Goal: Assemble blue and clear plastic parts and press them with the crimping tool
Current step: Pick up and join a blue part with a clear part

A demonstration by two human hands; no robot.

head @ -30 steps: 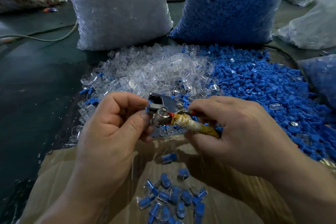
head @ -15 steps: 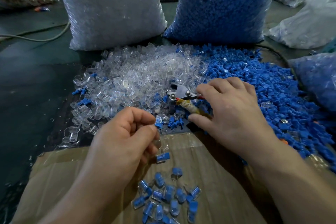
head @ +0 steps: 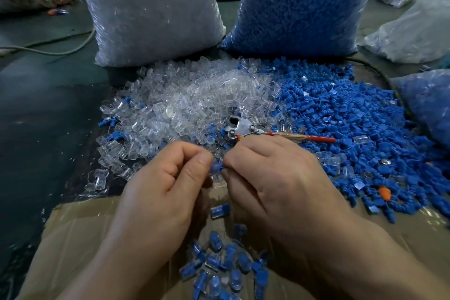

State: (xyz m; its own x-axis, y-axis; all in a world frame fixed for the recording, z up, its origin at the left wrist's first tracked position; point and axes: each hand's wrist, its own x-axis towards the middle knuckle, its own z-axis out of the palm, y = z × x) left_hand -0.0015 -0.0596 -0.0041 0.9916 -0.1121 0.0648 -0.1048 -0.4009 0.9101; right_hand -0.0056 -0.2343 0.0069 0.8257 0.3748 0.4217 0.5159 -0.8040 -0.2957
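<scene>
Left hand (head: pixel 165 185) and right hand (head: pixel 275 178) knuckles-up just in front of crimping tool (head: pixel 243 129), both pinching one blue part (head: pixel 215 168), mostly hidden between them

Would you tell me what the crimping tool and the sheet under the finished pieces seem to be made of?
Crimping tool: bare metal head, glinting; red handles, likely plastic-coated, partly wrapped in yellowish tape. Sheet: probably cardboard, brown, slightly glossy.
</scene>
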